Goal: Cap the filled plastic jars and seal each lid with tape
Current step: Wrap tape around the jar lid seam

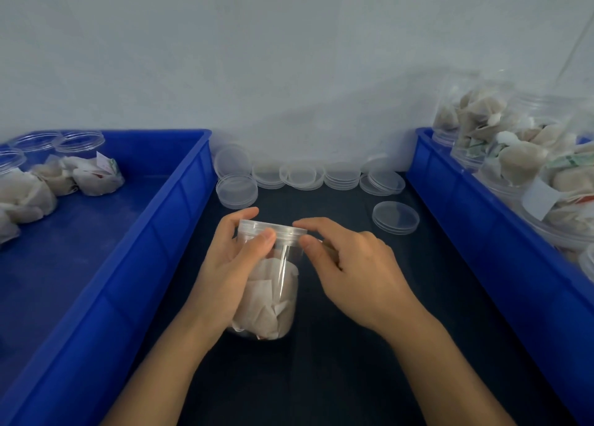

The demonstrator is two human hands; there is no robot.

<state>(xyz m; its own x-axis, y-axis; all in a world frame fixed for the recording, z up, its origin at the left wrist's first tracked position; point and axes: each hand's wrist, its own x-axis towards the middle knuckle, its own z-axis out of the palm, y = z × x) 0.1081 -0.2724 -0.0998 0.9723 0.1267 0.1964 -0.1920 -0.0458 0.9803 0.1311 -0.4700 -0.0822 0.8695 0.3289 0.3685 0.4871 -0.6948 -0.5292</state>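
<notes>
Hands met at one clear plastic jar of pale paper sachets (270, 297), which stood on the dark tabletop (369, 345) between two bins. Left hand (231, 264) wrapped the jar's upper wall, fingers curled, thumb pressed on the rim of the clear round lid (273, 229) sitting on the jar. Right hand (347, 261) pinched that rim between thumb and forefinger, other fingers loosely bent. Spare clear lids (305, 174) lay stacked by the wall, one lone lid (395, 217) nearer right. Blue plastic bin at left (96, 264) held uncapped filled jars (86, 165); blue plastic bin at right (482, 232) held filled jars lying on their sides (514, 149).
</notes>
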